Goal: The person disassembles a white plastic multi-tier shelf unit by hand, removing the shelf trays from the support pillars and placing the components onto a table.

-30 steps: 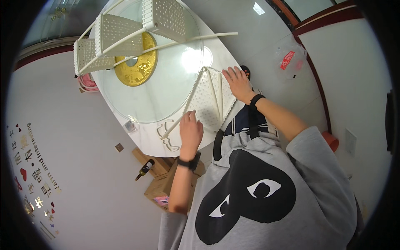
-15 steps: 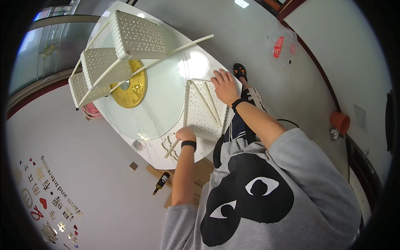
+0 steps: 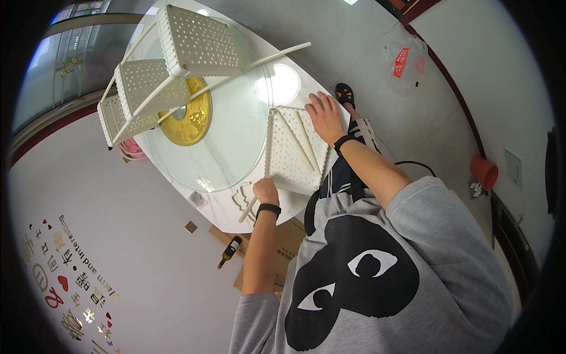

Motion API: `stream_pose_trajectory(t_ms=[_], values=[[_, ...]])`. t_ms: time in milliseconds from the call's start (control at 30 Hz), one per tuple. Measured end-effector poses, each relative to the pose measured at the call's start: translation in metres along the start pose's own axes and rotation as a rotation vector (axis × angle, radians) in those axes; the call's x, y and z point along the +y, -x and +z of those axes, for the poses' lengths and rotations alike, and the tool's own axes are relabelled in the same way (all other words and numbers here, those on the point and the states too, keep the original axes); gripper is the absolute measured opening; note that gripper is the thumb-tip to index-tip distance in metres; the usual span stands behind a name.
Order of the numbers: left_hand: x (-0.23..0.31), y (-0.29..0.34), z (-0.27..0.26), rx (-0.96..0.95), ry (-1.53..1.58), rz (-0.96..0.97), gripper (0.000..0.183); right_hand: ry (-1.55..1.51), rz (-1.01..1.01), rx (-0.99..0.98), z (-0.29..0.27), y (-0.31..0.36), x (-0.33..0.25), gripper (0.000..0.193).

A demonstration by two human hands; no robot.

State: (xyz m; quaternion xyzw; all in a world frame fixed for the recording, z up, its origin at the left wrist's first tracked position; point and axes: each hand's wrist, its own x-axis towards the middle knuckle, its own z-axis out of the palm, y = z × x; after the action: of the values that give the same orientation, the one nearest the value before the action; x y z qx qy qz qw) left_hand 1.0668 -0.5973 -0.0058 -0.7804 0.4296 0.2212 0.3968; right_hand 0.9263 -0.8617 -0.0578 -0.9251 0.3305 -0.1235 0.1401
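A white perforated shelf panel (image 3: 282, 159) lies on the near part of the table, with two white tubes (image 3: 299, 143) resting across it at a slant. My left hand (image 3: 266, 192) is closed at the panel's near left corner. From its fist a short white tube (image 3: 247, 211) sticks out toward the lower left. My right hand (image 3: 325, 119) rests with fingers spread on the panel's far right edge, holding nothing. Beside my left hand lie thin, wavy white frame pieces (image 3: 240, 199). Farther off stands a part-built white rack (image 3: 200, 44) of perforated shelves joined by tubes.
The white table (image 3: 227, 215) carries a round glass turntable (image 3: 233, 141) with a golden disc (image 3: 197, 124) at its middle. A small clear packet (image 3: 198, 199) lies by the left edge. Below are a bottle (image 3: 230, 252) and cardboard (image 3: 286, 242); a plastic bag (image 3: 407, 62) lies on the floor.
The whole view has shifted slightly, so the table appears a little higher and farther right. Both hands keep their places at the panel.
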Motion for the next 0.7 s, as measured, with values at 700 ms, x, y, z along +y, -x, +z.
stream_pose_trajectory(t_ms=[700], values=[[0.061,0.043,-0.078,0.627,0.864,-0.019,0.058,-0.657,0.343,-0.365,-0.040,-0.031,0.027,0.054]])
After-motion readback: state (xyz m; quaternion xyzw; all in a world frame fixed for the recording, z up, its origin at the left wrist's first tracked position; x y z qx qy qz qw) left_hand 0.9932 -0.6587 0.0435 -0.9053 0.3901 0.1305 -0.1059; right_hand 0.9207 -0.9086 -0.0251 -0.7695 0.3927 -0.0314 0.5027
